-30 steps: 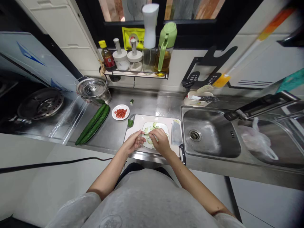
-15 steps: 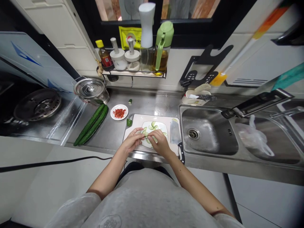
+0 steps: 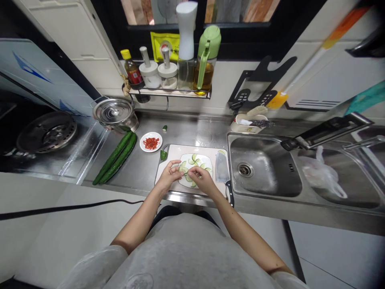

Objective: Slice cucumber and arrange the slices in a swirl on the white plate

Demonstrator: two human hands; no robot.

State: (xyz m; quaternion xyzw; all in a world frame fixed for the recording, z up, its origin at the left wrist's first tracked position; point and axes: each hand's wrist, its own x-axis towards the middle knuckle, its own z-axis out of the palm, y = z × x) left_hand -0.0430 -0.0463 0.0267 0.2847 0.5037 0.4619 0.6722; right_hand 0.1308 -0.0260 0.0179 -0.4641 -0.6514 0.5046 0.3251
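Note:
My left hand pinches a thin pale-green cucumber slice over the left side of a white plate. Close by on the right, my right hand has thumb and forefinger pressed together at the edge of that slice; the exact contact is too small to see clearly. Curved cucumber slices lie in an arrangement on the plate. Under the plate is a light cutting board. A kitchen knife rests on its right side, with one slice beside the blade's tip.
Two whole cucumbers and a small plate of chopped red pieces lie to the left. Cucumber ends sit near the board. A lidded steel pot stands behind. On the right is a sink; a condiment rack hangs above.
My hands have moved slightly apart, the right one shifting a little to the right and down. More of the slice at my left fingertips now shows.

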